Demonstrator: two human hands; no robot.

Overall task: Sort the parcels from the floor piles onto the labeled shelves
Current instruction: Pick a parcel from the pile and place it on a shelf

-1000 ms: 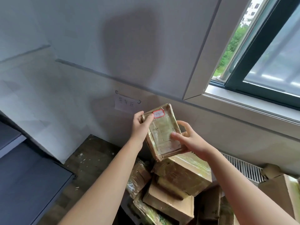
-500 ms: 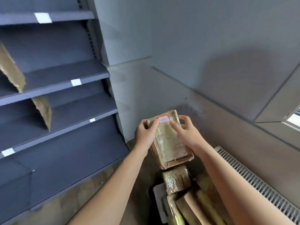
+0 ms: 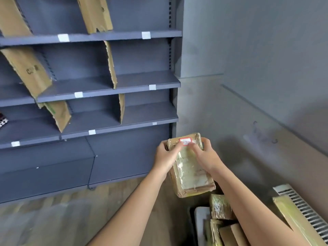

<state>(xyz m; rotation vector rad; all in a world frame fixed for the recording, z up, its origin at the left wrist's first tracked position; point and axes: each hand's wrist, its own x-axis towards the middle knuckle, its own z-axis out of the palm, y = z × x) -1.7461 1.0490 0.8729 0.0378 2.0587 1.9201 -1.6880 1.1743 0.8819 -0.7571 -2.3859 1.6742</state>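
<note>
Head view: parcel (image 3: 190,167) w/ red-edged label (image 3: 185,141) is up above the floor pile (image 3: 221,206), clamped btwn both hands. Left hand (image 3: 166,157) grips its 9 o'clock edge, right hand (image 3: 206,157) its 3 o'clock edge, thumbs near the label. Long axis runs approx 12-to-6. Shelves (image 3: 124,90) lie at 10–11 o'clock from it; left hand's nearer, I'd say.

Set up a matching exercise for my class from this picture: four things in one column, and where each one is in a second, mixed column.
Things
1 parcel
2 red-edged sticker
3 cardboard divider
4 radiator grille

Places
A upright on a shelf
B gripped by left hand and right hand
C low by the wall, at right
D stuck on the parcel's far end

Pairs: 1-B, 2-D, 3-A, 4-C
</note>
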